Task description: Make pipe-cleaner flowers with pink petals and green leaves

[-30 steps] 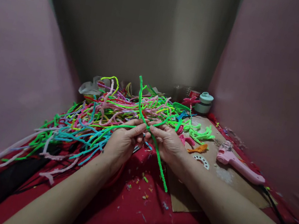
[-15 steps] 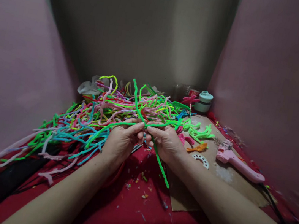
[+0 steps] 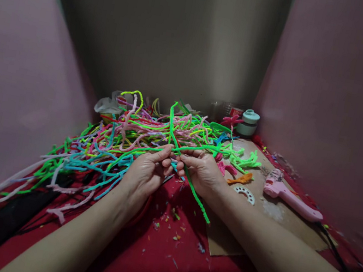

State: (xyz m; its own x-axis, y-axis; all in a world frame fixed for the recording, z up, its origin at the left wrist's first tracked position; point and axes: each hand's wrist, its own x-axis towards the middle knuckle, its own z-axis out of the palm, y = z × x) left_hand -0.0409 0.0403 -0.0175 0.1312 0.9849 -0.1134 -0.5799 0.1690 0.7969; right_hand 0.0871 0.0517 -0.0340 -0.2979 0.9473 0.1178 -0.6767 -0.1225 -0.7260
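Observation:
Two bright green pipe cleaners (image 3: pixel 196 198) cross each other between my hands, at the middle of the view. My left hand (image 3: pixel 148 167) pinches one just left of the crossing, with thumb and fingertips closed. At the crossing itself, my right hand (image 3: pixel 201 170) grips the green stems between thumb and fingers. One end hangs down to the right over the red cloth; another rises upward behind the fingers. Right behind my hands lies a large tangled heap of pipe cleaners (image 3: pixel 122 130) in pink, blue, green, yellow and white.
Cardboard (image 3: pixel 259 215) on the right carries a pink glue gun (image 3: pixel 291 200), a white ring with holes (image 3: pixel 244 194), an orange piece (image 3: pixel 240 178) and green fuzzy pieces (image 3: pixel 240 160). A pale green jar (image 3: pixel 248 122) stands behind. Scraps dot the red cloth (image 3: pixel 160 254).
The upper green end has swung to the right and sits lower. The hanging end has shifted slightly right and up. Both hands stay nearly in place, still pinching.

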